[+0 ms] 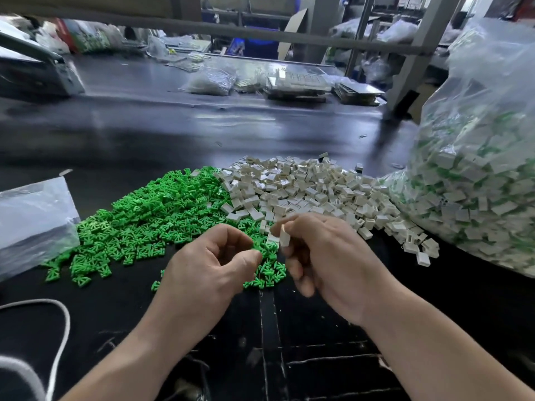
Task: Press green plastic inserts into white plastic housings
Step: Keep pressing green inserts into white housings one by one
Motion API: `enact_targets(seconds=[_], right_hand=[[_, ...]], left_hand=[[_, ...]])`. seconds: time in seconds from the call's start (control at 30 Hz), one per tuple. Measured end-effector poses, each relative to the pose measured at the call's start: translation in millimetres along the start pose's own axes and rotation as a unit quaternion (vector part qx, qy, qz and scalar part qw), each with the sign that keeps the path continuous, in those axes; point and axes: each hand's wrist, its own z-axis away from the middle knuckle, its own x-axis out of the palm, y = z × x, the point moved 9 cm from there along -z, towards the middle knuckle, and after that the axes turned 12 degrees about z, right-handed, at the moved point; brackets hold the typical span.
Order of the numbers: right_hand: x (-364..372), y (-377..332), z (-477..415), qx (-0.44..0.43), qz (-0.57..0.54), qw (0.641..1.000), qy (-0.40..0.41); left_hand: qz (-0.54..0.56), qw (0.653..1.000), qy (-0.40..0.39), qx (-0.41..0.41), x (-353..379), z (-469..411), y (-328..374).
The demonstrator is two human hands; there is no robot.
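Our right hand (327, 256) pinches 1 white housing (284, 238) between thumb and fingertips over the near edge of the green inserts (150, 209), beside the loose housings (315, 192), while our left hand (208, 264) curls, and we cannot tell what it holds.

Nothing readable anywhere — no legible text, labels, numbers.

Bright, diffuse light in a wide-angle view.
Pale glare streaks the dark desk (202, 123); background soft and blurred, edges bowed, shadows faint.
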Motion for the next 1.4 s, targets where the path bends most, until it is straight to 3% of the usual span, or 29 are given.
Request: enact_targets(seconds=[0.13, 0.33, 0.5, 0.77, 0.87, 1.0, 1.1, 1.2, 1.4], right_hand=[[25.6, 14.7, 10.6, 0.026, -0.131, 0.989, -0.068], [22.5, 19.0, 9.5, -0.041, -0.061, 0.995, -0.062], [22.2, 15.1, 10.4, -0.066, -0.046, 0.995, -0.065], [24.0, 19.8, 16.3, -0.05, -0.112, 0.992, -0.022], [29.5, 24.8, 15.8, -0.01, -0.186, 0.982, -0.038], [31.9, 23.6, 15.8, 0.004, -0.209, 0.976, -0.055], [21.3, 19.4, 16.1, -0.01, -0.151, 0.988, -0.034], [6.5, 11.3, 16.8, -0.041, -0.071, 0.997, -0.001], [11.7, 15.5, 14.0, -0.007, -0.098, 0.994, -0.04]], left_hand=[[-0.047, 0.998, -0.003, 0.052, 11.2, 8.0, 12.1], [-0.097, 0.992, 0.008, 0.077, 18.3, 10.7, 16.1], [-0.02, 0.999, -0.008, 0.047, 22.2, 10.1, 10.3], [-0.105, 0.99, 0.033, 0.084, 15.8, 13.5, 16.4], [-0.181, 0.974, 0.027, 0.13, 21.9, 15.0, 23.9], [-0.187, 0.972, 0.026, 0.138, 22.0, 15.1, 25.2], [-0.15, 0.979, 0.031, 0.138, 17.8, 15.3, 29.5], [-0.016, 0.996, 0.053, 0.068, 6.5, 12.7, 20.7], [0.159, 0.987, 0.014, 0.002, 13.0, 9.5, 9.5]])
